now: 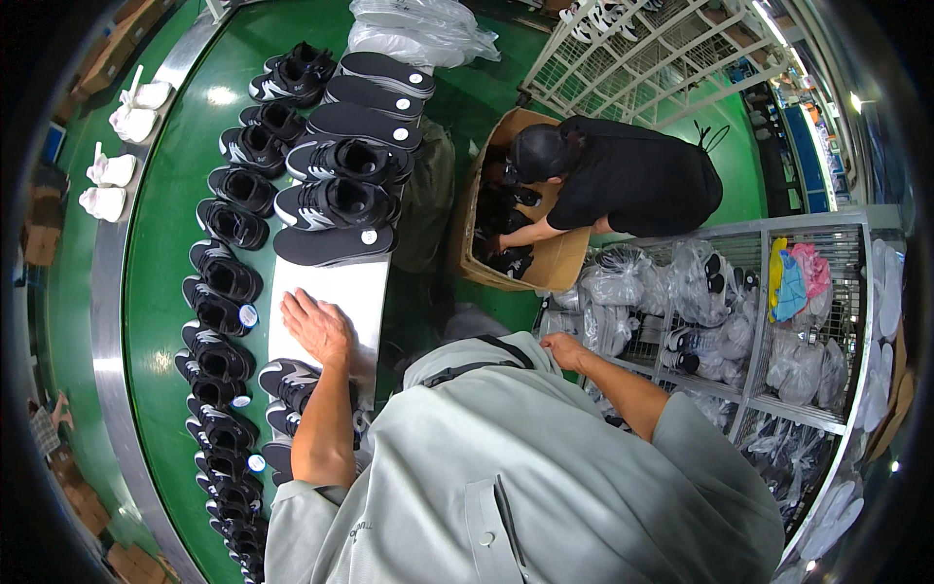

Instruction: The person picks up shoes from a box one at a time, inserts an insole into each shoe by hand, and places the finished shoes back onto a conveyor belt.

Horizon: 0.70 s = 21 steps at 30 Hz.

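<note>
My left hand (316, 325) rests flat, fingers spread, on the bare part of a white narrow tabletop (368, 311). Just beyond it lies a black insole (336, 245) with a round white sticker. A pair of black sneakers (341, 201) stands past that insole, followed by several more black insoles (375, 91). Closer to me, partly behind my left forearm, are black-and-grey sneakers (289, 384). My right hand (561, 350) is at my right side by the edge of my grey-green shirt (545, 438). Its fingers are curled; what they hold, if anything, is hidden.
A green conveyor (165, 321) carries a long row of black sneakers (233, 224) on my left. Ahead right, a person in black (632, 180) leans into a cardboard box (569, 263) of dark shoes. A metal rack (739, 399) with bagged items is on my right.
</note>
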Each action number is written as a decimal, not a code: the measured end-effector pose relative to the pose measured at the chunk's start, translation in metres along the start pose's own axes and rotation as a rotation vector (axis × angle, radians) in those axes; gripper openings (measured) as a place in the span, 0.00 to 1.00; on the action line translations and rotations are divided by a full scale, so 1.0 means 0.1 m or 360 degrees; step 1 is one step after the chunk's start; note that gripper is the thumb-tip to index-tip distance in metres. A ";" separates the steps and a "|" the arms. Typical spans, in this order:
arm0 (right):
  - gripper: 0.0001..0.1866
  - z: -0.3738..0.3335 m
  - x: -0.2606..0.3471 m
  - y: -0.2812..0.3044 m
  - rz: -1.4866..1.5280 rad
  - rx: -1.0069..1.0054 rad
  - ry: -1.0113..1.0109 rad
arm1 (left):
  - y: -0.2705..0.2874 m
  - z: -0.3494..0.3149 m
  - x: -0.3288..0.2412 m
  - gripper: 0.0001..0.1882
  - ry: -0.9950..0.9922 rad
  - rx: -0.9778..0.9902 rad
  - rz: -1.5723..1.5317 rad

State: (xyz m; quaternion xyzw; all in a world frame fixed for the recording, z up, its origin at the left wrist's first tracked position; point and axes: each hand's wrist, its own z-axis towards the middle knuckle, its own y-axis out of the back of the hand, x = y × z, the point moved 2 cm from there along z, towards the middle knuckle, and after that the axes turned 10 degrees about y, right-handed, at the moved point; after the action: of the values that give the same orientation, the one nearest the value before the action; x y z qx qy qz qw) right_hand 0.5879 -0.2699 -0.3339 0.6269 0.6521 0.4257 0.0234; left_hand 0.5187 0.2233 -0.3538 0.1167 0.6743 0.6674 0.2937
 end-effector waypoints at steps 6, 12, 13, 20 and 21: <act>0.11 0.07 0.02 -0.01 -0.0017 0.0006 0.0004 | -0.02 0.00 0.03 0.29 -0.0018 -0.0035 -0.0007; 0.12 0.09 -0.01 -0.01 -0.0024 0.0009 0.0019 | -0.03 0.00 0.02 0.29 -0.0018 -0.0022 0.0000; 0.13 0.09 0.02 0.00 -0.0036 0.0023 0.0022 | -0.03 0.00 0.03 0.29 -0.0018 -0.0026 0.0004; 0.13 0.11 -0.05 -0.03 -0.0029 0.0028 0.0030 | -0.01 0.01 0.00 0.29 -0.0017 -0.0014 0.0006; 0.14 0.12 -0.05 -0.03 -0.0017 0.0026 0.0039 | -0.02 0.01 0.00 0.29 -0.0014 -0.0013 0.0005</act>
State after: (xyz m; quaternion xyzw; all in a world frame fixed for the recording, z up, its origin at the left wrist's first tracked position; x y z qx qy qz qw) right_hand 0.5935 -0.2671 -0.3456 0.6183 0.6591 0.4279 0.0124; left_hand 0.5195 0.2238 -0.3560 0.1194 0.6702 0.6700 0.2960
